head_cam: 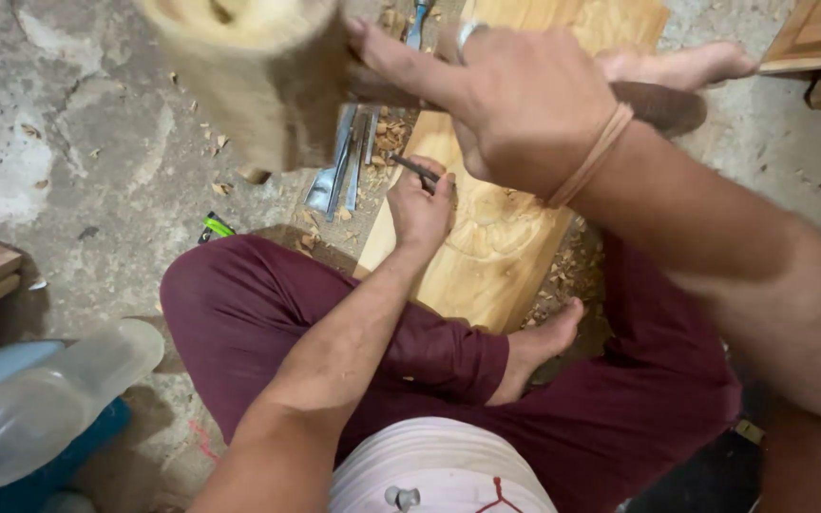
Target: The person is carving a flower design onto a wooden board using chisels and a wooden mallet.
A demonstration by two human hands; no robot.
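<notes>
Concrete floor carries a pale wooden carving panel, relief partly cut, lower area plain. Left hand grips a thin dark chisel on it; right hand grips a raised cylindrical wooden mallet.

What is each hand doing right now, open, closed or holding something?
Left hand: closed around a thin dark metal chisel, set against the pale carved wooden plank.
Right hand: closed on the dark handle of a big pale wooden mallet, raised.
</notes>
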